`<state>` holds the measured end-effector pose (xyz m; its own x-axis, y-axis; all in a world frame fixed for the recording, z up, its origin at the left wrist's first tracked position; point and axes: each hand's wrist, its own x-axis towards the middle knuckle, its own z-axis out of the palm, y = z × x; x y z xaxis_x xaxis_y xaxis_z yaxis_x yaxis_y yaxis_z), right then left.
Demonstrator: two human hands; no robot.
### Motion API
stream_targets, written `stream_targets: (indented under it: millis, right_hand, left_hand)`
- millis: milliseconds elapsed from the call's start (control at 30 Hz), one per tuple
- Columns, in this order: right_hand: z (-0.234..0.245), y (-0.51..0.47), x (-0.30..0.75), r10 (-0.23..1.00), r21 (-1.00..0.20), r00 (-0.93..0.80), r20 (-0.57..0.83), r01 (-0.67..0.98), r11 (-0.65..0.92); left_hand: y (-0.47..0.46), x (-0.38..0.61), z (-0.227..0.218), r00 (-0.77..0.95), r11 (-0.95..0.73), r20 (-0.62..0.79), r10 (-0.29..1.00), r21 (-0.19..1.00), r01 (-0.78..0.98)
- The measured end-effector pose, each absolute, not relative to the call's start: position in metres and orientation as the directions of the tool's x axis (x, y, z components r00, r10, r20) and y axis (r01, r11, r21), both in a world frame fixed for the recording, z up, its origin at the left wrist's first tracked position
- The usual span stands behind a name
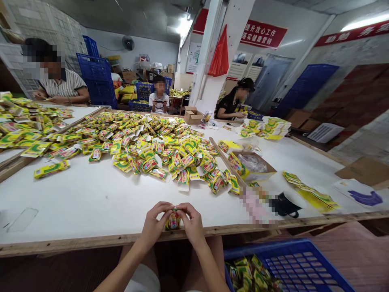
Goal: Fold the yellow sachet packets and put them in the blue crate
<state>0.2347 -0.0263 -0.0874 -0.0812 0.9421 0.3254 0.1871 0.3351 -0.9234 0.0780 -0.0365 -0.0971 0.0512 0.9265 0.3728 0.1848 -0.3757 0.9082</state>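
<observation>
At the front edge of the white table (91, 202), a small yellow-and-green printed box (173, 221) stands between my two hands. My left hand (156, 221) closes on its left side, thumb and fingers at the top edge. From the right, my right hand (191, 223) pinches the same top edge, and the fingertips of both hands nearly meet there. Whether the box's top flap is folded down is hidden by my fingers. Beyond my hands lies a large heap of similar small boxes (148, 152), many with white end flaps sticking out.
A blue crate (304, 259) holding several boxes sits low at right. A wooden strip (226, 160) divides the table beside an open carton (257, 168). A dark mug (285, 205) and flat yellow cartons (310, 192) lie right. People (62, 87) sit at the far side.
</observation>
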Motion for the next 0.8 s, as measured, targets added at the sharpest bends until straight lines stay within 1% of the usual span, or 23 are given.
stream_targets:
  millis: [67,100,167,233,267,300,333,367,433,500,533,600,700,733,800]
  right_hand:
    - [-0.071,-0.037,0.255,0.923,-0.876,-0.01,0.383,0.313,0.367]
    - [-0.06,-0.043,0.272,0.912,-0.846,0.048,0.406,0.396,0.356]
    - [-0.037,-0.057,0.314,0.878,-0.779,0.201,0.436,0.572,0.256]
    - [-0.02,-0.064,0.354,0.833,-0.668,0.264,0.485,0.728,0.158]
    - [-0.017,-0.064,0.367,0.826,-0.635,0.269,0.496,0.76,0.134]
    - [-0.018,-0.06,0.374,0.834,-0.636,0.263,0.484,0.761,0.129]
    - [-0.024,-0.053,0.373,0.857,-0.675,0.257,0.446,0.726,0.133]
    - [-0.033,-0.043,0.365,0.891,-0.741,0.243,0.384,0.657,0.141]
    - [-0.061,-0.017,0.332,0.956,-0.887,0.194,0.218,0.448,0.112]
    - [-0.089,0.012,0.289,0.988,-0.968,0.122,0.093,0.245,0.06]
    - [-0.1,0.026,0.269,0.989,-0.984,0.126,0.073,0.171,0.051]
    - [-0.112,0.047,0.24,0.985,-0.991,0.149,0.083,0.113,0.067]
    - [-0.109,0.057,0.228,0.964,-0.984,0.22,0.151,0.123,0.126]
    - [-0.104,0.054,0.232,0.948,-0.975,0.25,0.198,0.149,0.164]
    - [-0.091,0.043,0.245,0.898,-0.931,0.288,0.333,0.253,0.264]
  left_hand:
    - [-0.04,0.076,-0.1,0.039,-0.359,0.358,0.933,0.915,0.182]
    - [-0.04,0.074,-0.102,0.021,-0.333,0.334,0.942,0.927,0.176]
    - [-0.04,0.072,-0.105,-0.03,-0.257,0.266,0.964,0.951,0.172]
    - [-0.038,0.072,-0.106,-0.063,-0.19,0.206,0.976,0.961,0.202]
    - [-0.036,0.073,-0.106,-0.058,-0.166,0.184,0.981,0.96,0.227]
    - [-0.036,0.075,-0.106,-0.042,-0.152,0.168,0.985,0.955,0.254]
    - [-0.036,0.076,-0.105,-0.017,-0.146,0.157,0.987,0.949,0.278]
    - [-0.036,0.078,-0.104,0.011,-0.148,0.152,0.988,0.943,0.297]
    - [-0.038,0.08,-0.103,0.05,-0.167,0.159,0.986,0.932,0.321]
    - [-0.041,0.08,-0.104,0.059,-0.19,0.181,0.982,0.924,0.331]
    - [-0.041,0.079,-0.104,0.054,-0.2,0.193,0.98,0.922,0.333]
    - [-0.042,0.076,-0.105,0.03,-0.212,0.215,0.976,0.92,0.329]
    - [-0.039,0.072,-0.107,-0.038,-0.217,0.24,0.97,0.928,0.303]
    - [-0.038,0.071,-0.107,-0.064,-0.214,0.242,0.968,0.932,0.294]
    - [-0.037,0.071,-0.109,-0.113,-0.213,0.254,0.961,0.934,0.289]
